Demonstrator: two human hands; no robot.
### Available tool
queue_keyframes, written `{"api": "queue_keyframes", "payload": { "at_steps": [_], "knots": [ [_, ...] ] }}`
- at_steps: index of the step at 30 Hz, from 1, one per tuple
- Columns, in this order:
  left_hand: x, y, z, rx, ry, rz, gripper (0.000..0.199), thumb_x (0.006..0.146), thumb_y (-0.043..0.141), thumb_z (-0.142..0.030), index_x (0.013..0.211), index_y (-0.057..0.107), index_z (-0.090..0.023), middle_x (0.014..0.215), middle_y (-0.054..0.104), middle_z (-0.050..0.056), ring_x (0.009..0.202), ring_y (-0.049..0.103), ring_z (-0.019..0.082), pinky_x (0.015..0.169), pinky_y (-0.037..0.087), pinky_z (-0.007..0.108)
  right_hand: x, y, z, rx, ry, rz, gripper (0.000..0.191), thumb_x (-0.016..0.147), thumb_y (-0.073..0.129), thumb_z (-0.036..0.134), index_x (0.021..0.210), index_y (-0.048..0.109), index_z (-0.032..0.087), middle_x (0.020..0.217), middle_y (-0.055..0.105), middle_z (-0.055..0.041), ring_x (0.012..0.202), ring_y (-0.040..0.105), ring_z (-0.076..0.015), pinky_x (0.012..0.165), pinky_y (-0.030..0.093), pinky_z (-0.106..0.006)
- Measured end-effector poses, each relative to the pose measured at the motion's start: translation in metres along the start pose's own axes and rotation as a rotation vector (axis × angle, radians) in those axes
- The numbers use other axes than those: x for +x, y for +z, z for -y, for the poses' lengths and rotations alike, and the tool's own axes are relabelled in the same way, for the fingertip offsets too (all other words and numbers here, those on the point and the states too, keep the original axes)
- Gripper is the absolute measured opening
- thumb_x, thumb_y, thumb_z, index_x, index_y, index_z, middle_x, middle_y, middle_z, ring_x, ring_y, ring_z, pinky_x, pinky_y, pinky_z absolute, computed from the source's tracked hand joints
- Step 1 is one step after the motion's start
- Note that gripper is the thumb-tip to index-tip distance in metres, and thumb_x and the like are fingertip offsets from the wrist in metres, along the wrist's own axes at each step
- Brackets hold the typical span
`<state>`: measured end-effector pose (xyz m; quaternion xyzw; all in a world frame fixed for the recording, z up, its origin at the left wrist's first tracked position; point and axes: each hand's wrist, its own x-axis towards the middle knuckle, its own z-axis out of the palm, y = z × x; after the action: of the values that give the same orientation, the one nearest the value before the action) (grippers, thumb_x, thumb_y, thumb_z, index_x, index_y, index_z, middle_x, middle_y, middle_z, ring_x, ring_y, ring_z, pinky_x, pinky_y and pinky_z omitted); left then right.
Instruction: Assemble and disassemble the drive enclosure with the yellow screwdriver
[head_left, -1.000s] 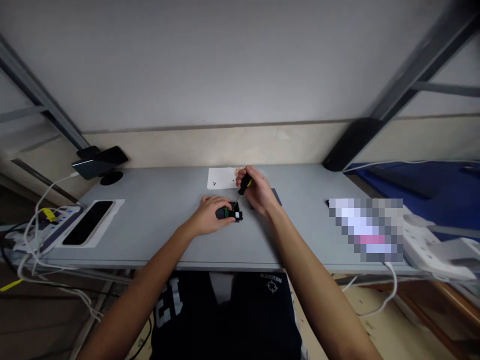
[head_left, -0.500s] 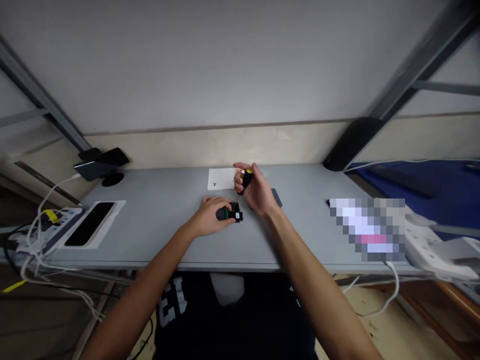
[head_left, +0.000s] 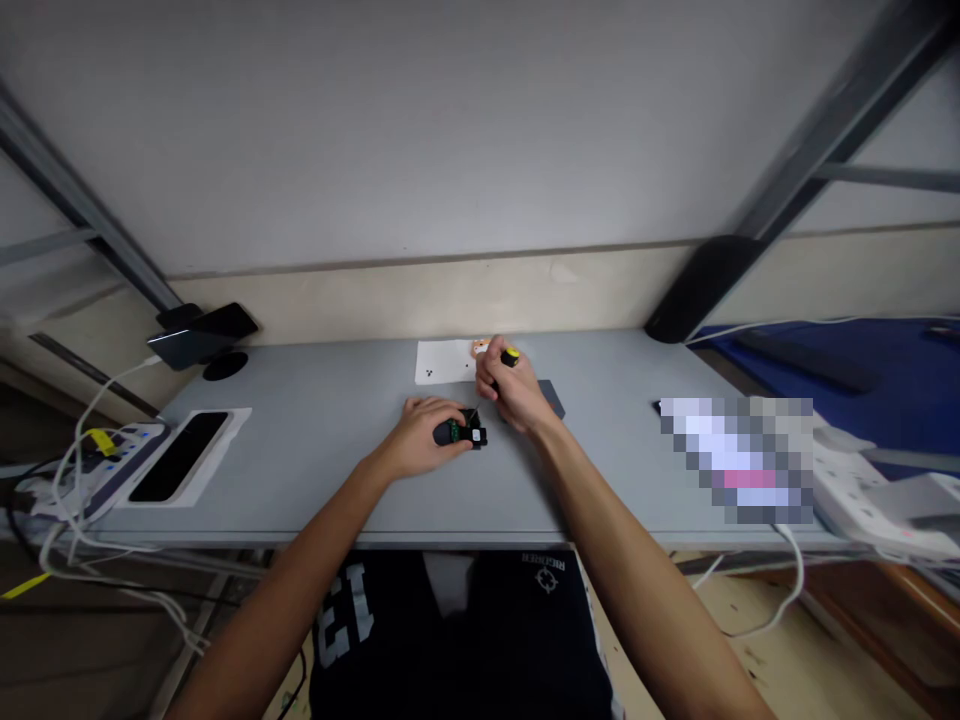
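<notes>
A small black device with green circuit board parts (head_left: pixel 475 435) rests on the grey table. My left hand (head_left: pixel 429 436) is closed round its left side, fingers behind and thumb in front. Above the device, my right hand (head_left: pixel 512 384) grips a screwdriver with a black and yellow handle (head_left: pixel 510 357). The thin shaft slants down to the left, and its tip is at the device's open part; whether it touches a screw is too small to tell. Behind lies a white sheet (head_left: pixel 442 361) with tiny dark pieces on it.
A dark grey flat object (head_left: pixel 552 398) lies partly behind my right hand. On the left are a phone on white paper (head_left: pixel 180 456), a tilted phone on a stand (head_left: pixel 204 335) and a power strip (head_left: pixel 124 465). A black cylinder (head_left: pixel 701 290) stands at the back right.
My right hand has turned and its fingers have closed further round the screwdriver handle, which now sits slightly further right. My left hand still holds the device in nearly the same place.
</notes>
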<state>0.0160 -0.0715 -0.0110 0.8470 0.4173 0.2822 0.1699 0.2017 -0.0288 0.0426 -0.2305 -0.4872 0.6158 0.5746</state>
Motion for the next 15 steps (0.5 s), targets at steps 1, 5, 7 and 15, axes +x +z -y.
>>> {"api": "queue_keyframes", "payload": {
  "at_steps": [1,5,7,15],
  "knots": [
    [0.0002,0.0003,0.0002,-0.001,-0.003,-0.004,0.024,0.087,0.079,-0.04,0.103,0.066,-0.027,0.131,0.07,0.002,0.126,0.061,0.028,0.108,0.033,0.049,0.0008,-0.0001,-0.0005,-0.001,-0.007,0.007,0.051,0.079,0.075,0.067,0.077,0.048,0.024,0.061,0.034,0.0082,0.047,0.025,-0.0068,0.045,0.021,-0.024],
    [0.0002,0.001,0.0006,-0.003,-0.012,-0.009,0.024,0.086,0.08,-0.04,0.102,0.067,-0.027,0.133,0.07,0.002,0.126,0.061,0.028,0.107,0.034,0.049,0.0041,-0.0009,-0.001,0.07,0.039,0.071,0.056,0.09,0.049,0.079,0.096,0.064,0.025,0.06,0.036,0.0061,0.047,0.026,-0.0082,0.045,0.024,-0.025],
    [0.0001,0.0008,0.0003,-0.007,-0.007,-0.011,0.024,0.086,0.08,-0.039,0.101,0.067,-0.027,0.133,0.07,0.002,0.126,0.061,0.028,0.108,0.034,0.049,0.0046,-0.0012,-0.0008,0.098,0.063,0.089,0.056,0.093,0.047,0.075,0.107,0.068,0.025,0.065,0.044,0.0036,0.05,0.035,-0.0094,0.048,0.031,-0.026],
    [0.0006,0.0009,-0.0006,-0.032,-0.045,-0.037,0.046,0.082,0.084,-0.036,0.123,0.063,-0.031,0.126,0.072,0.001,0.121,0.062,0.029,0.108,0.037,0.048,-0.0016,-0.0001,-0.0015,0.074,0.026,0.049,0.04,0.082,0.078,0.058,0.085,0.057,0.024,0.092,0.062,0.0002,0.075,0.062,-0.0124,0.069,0.049,-0.028]
  ]
}}
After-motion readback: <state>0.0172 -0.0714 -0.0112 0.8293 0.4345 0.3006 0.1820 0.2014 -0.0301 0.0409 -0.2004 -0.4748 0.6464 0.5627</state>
